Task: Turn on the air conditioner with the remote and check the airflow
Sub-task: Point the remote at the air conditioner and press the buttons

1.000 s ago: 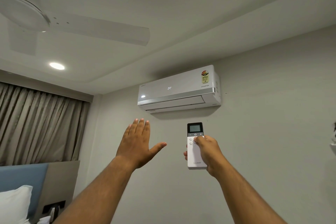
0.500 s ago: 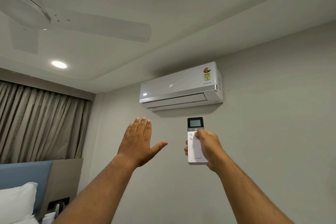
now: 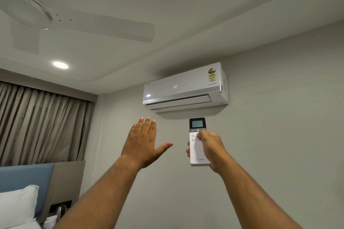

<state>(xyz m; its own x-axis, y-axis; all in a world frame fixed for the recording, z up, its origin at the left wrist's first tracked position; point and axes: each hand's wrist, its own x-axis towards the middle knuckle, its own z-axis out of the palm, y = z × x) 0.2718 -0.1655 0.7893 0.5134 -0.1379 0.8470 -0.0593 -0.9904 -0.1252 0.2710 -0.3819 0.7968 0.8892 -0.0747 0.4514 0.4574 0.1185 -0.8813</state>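
Note:
A white wall-mounted air conditioner (image 3: 183, 87) hangs high on the wall, its front showing "24" and its lower flap slightly ajar. My right hand (image 3: 211, 148) grips a white remote (image 3: 197, 154) with a dark screen on top, held upright just below the unit, thumb resting by the power button. My left hand (image 3: 143, 141) is raised flat with fingers together and thumb out, palm toward the wall, below and left of the unit's outlet. It holds nothing.
A white ceiling fan (image 3: 55, 20) hangs at the upper left beside a lit ceiling spotlight (image 3: 60, 65). Brown curtains (image 3: 41, 124) cover the left wall. A blue headboard (image 3: 26, 182) and white pillow (image 3: 16, 206) sit at the lower left.
The view has drifted slightly, so the air conditioner sits a little higher and more to the right in frame. Both hands keep the same pose under the unit.

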